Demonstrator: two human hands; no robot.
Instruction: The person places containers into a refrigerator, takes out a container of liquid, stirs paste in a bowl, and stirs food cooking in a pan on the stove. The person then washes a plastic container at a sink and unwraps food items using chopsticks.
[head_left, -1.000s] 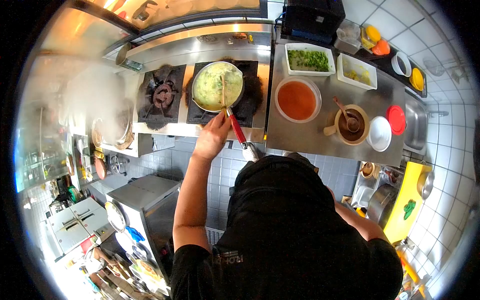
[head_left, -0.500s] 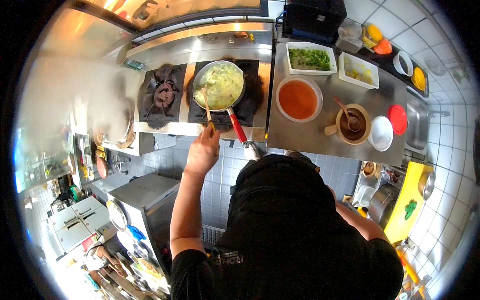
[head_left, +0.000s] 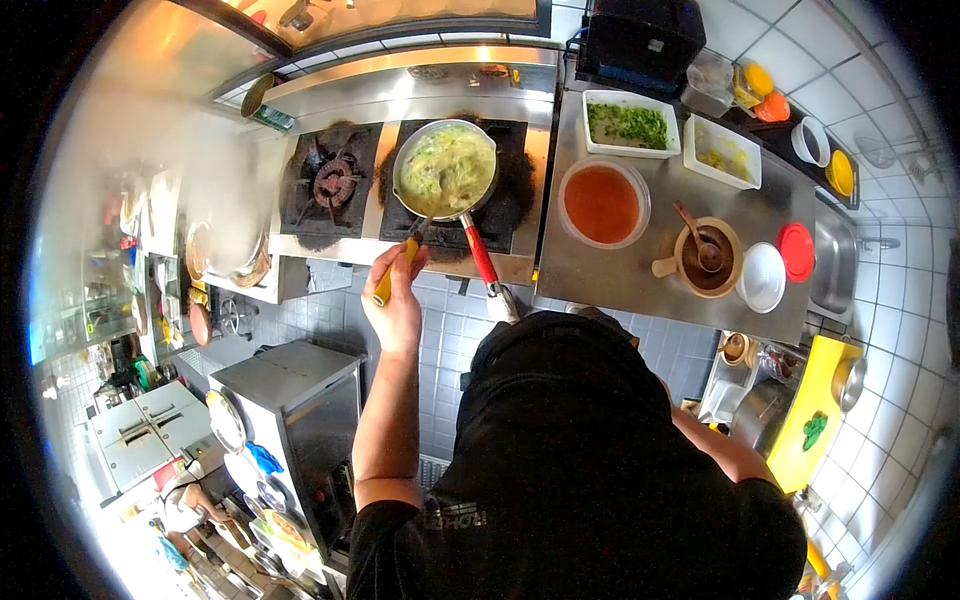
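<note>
My left hand is closed around the yellow handle of a stirring utensil. Its lower end dips into the near edge of the pan, and its head is hidden in the food. The round pan sits on the right burner with a red handle pointing toward my body. Inside is a wet, pale green and yellow mixture. My right forearm hangs at my side; of my right hand only a sliver shows beside the black shirt, its fingers hidden.
The left burner carries no pan. On the steel counter to the right are a tub of orange-red sauce, a tray of chopped greens, a second white tray and a brown pot with a ladle. Steam rises at left.
My left hand has turned and shifted slightly left and down, so more of the yellow handle shows. The utensil has moved from the pan's left side to its near edge; the mixture looks swirled.
</note>
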